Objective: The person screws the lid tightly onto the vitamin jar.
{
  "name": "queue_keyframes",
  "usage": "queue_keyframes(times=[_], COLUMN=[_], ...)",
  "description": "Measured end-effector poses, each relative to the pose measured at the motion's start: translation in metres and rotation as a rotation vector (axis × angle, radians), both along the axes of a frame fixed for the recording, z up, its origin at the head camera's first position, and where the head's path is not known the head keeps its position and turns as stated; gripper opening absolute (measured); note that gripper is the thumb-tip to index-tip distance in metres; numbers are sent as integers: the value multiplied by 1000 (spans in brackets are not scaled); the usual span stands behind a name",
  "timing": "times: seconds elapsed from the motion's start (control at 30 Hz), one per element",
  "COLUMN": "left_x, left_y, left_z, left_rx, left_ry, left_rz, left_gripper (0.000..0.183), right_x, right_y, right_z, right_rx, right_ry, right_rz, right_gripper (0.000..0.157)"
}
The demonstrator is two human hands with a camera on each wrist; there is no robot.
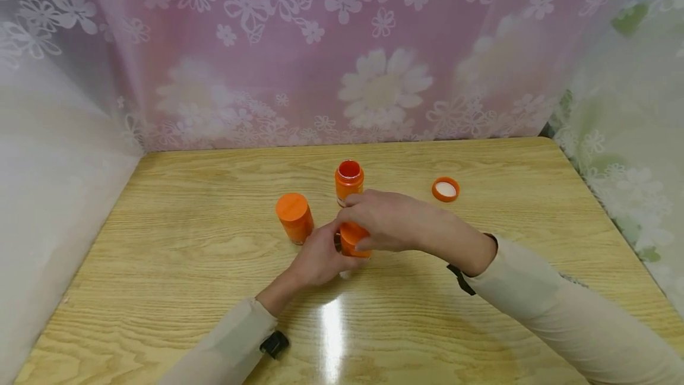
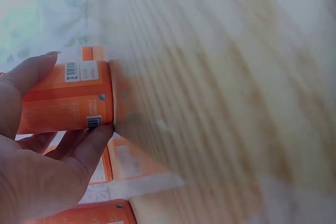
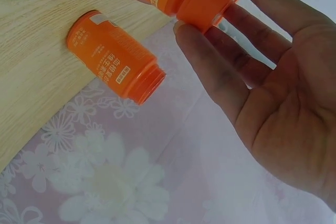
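Note:
My left hand grips an orange bottle low on its body, with thumb and fingers on opposite sides. From above, my right hand holds that bottle's smooth orange cap between thumb and fingertips. The cap sits on the bottle's top, and the bottle stands upright on the table. Just behind the hands is a second orange bottle, uncapped, its round mouth facing up. A third orange bottle, with its cap on, stands to the left of my left hand.
A loose orange cap lies on the wooden table at the back right, its white inner side up. Flowered curtains hang behind the table and along its sides.

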State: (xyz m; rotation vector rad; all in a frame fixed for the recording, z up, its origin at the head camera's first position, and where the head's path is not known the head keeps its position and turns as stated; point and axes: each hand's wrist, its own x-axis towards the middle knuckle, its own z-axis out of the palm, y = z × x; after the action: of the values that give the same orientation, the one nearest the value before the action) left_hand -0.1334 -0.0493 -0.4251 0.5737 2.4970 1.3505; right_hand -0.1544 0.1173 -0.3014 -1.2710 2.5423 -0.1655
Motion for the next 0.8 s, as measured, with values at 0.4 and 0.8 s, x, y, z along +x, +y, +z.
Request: queue_keyframes(times=[0.4, 0.8], left_x=[1, -1], left_y=[-5, -8], left_z=[3, 2], left_rx=[228, 273], left_ry=[-206, -252], left_rz=[-4, -17], left_gripper=[57, 53], right_x=[-2, 1], right_y=[0, -2], right_z=[-3, -3], right_rx=[-39, -40], right_ry=[-35, -17], right_rz=[-20, -48], right_gripper=[34, 32])
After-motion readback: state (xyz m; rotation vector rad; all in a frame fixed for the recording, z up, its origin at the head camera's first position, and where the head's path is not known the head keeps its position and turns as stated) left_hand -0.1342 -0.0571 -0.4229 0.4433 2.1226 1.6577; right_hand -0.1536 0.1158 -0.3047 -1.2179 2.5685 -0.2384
